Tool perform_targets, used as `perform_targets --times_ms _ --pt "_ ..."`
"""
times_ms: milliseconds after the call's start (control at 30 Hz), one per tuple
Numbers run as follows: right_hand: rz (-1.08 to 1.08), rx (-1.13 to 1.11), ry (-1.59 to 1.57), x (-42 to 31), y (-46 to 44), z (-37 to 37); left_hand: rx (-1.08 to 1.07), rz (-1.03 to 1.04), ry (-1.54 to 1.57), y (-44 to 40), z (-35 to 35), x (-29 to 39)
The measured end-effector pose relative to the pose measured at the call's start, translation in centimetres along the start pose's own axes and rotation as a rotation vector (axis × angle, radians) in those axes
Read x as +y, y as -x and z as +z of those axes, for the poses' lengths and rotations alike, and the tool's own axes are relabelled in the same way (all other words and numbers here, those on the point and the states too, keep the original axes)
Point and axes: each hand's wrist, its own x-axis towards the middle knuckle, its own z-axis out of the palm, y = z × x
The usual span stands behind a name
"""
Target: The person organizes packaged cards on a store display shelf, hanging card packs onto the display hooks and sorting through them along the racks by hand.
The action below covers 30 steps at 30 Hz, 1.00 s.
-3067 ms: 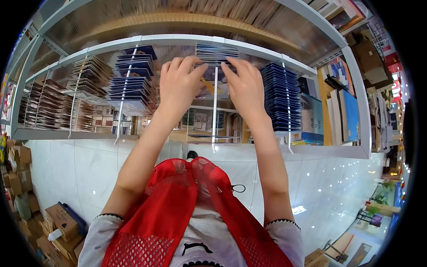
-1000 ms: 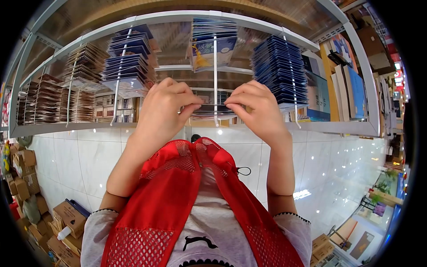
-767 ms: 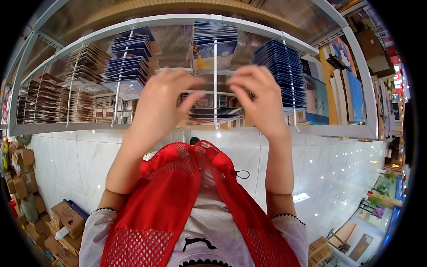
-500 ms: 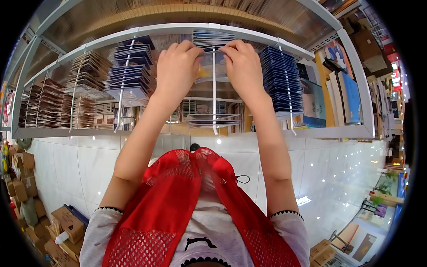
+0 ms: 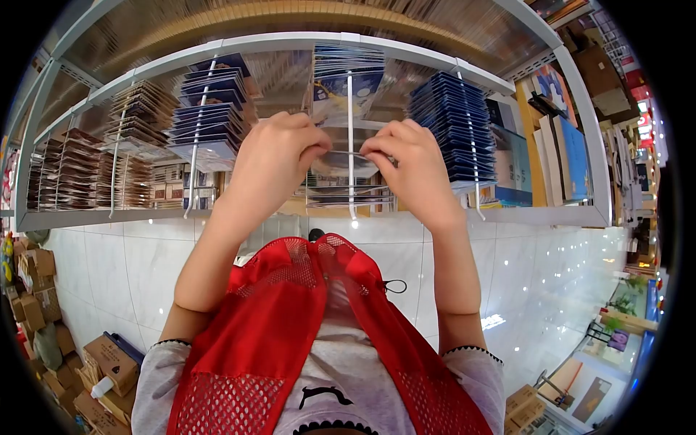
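Note:
Between my two hands a thin flat packet [image 5: 346, 161] hangs on the middle white hook rod [image 5: 351, 116]. My left hand [image 5: 286, 156] pinches its left top corner, and my right hand [image 5: 409, 159] pinches the right one. Behind it, at the rod's back end, hangs a stack of blue packets [image 5: 348, 69] with a yellow print on the front one. Nearer the rod's front tip are a few more thin packets [image 5: 348, 194], lying edge-on below my hands.
Left of my hands hang blue packets [image 5: 210, 109] and brown packets [image 5: 72, 170]. A dense blue stack [image 5: 454, 130] hangs at the right, beside upright books [image 5: 569, 159]. The rack's grey frame [image 5: 536, 216] runs across the front. Cardboard boxes [image 5: 109, 359] stand at lower left.
Since half a second ago both hands have come back toward me along the middle rod with a thin packet between them. The back stack's front is uncovered again.

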Motion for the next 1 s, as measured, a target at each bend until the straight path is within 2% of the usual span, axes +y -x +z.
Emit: perform_targets --times_ms 467,500,567,600,733,1000 --pt "0.018 -0.112 -0.067 -1.4 1.3 -1.3 -0.119 0.008 0.007 1.2 -1.5 1.7" --pt "0.016 -0.137 -0.055 -1.4 1.0 -1.5 -0.078 -0.028 0.019 0.9 -1.6 1.9" --pt "0.005 0.021 -0.097 -0.5 -0.3 -1.1 0.003 -0.102 0.043 0.1 -1.7 2.1" --pt "0.005 0.096 -0.127 -0.1 -0.8 -0.9 0.072 -0.086 0.017 -0.6 -1.4 1.8" --pt "0.004 0.247 0.093 1.2 -4.6 0.6 0.282 -0.035 -0.104 -4.0 1.4 -0.4" --pt "-0.009 0.165 0.15 3.7 -5.4 3.2 0.368 -0.035 -0.216 -5.7 3.2 -2.1"
